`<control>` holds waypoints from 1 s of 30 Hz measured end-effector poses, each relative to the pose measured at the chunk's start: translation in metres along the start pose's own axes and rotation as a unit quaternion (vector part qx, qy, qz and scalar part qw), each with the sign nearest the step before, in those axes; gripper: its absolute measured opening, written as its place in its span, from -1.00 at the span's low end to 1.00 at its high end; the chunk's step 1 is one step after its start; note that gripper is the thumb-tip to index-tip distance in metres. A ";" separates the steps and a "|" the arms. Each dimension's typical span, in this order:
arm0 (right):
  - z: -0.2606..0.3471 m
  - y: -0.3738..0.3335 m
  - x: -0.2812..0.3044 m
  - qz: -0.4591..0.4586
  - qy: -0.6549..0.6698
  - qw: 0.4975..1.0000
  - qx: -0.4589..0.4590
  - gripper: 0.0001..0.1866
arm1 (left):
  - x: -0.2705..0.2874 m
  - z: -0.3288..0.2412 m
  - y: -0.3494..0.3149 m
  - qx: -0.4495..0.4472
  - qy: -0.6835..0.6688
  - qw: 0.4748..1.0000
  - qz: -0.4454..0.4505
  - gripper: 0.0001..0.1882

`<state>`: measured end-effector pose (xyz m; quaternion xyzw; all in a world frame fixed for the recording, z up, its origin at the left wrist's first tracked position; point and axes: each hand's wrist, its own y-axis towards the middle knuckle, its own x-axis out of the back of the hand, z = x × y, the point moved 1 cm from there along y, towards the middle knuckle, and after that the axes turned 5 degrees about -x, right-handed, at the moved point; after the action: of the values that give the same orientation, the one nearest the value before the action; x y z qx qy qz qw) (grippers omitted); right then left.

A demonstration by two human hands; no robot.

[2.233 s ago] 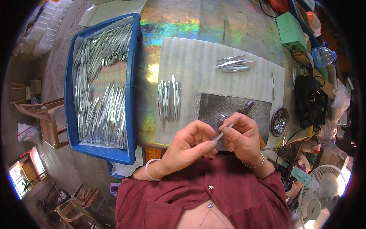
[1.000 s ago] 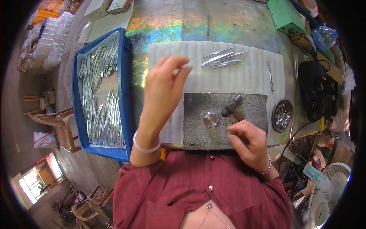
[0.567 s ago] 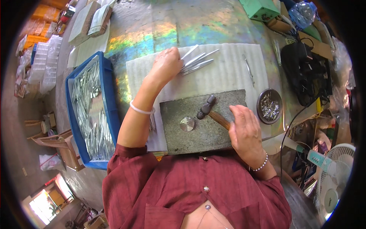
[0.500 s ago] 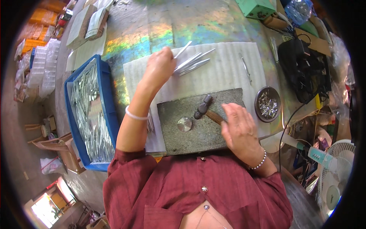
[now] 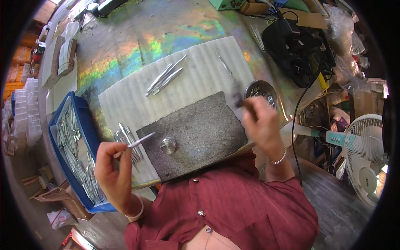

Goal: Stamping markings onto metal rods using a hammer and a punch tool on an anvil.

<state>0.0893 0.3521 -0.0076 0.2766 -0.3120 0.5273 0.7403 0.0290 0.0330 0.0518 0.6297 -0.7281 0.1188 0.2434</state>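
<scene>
My left hand (image 5: 111, 173), left of the dark stone slab (image 5: 200, 129), pinches slim silvery tweezers (image 5: 142, 139) by one end. Their free end reaches over the slab's left edge, close to a small round metal block (image 5: 168, 145) on the slab. My right hand (image 5: 263, 123), smeared by motion, grips a hammer (image 5: 237, 95) raised over the slab's right side. Most of the hammer's handle is hidden. Beyond the slab, a few tweezers (image 5: 165, 79) lie on a white foam sheet (image 5: 121, 102). Another bunch of tweezers (image 5: 126, 137) lies by the slab's left edge.
At the left, a blue tray (image 5: 79, 104) holds many slim metal pieces. A round dark bowl (image 5: 273, 89) of small shiny bits stands beyond my right hand. One more slim metal tool (image 5: 224, 64) lies near the foam's far edge. A fan (image 5: 364, 154) stands at the right.
My left hand has come back from the pile on the foam to the slab's left side with tweezers. My right hand has lifted the hammer off the slab. The view has shifted and turned.
</scene>
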 end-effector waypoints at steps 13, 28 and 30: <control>-0.066 0.032 0.007 -0.014 -0.084 0.984 -0.155 -0.81 | -0.018 0.004 -0.018 -0.033 0.049 0.997 0.050 -0.86; -0.084 0.020 0.016 -0.007 0.013 0.973 -0.229 -0.81 | -0.036 0.044 -0.024 -0.010 -0.014 0.995 0.097 -0.91; -0.092 0.017 0.015 -0.005 0.028 0.971 -0.238 -0.82 | -0.037 0.046 -0.025 0.004 -0.028 0.994 0.102 -0.91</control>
<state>0.0927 0.4341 -0.0545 0.0788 -0.4061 0.4421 0.7959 0.0475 0.0379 -0.0093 0.5565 -0.7943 0.1283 0.2069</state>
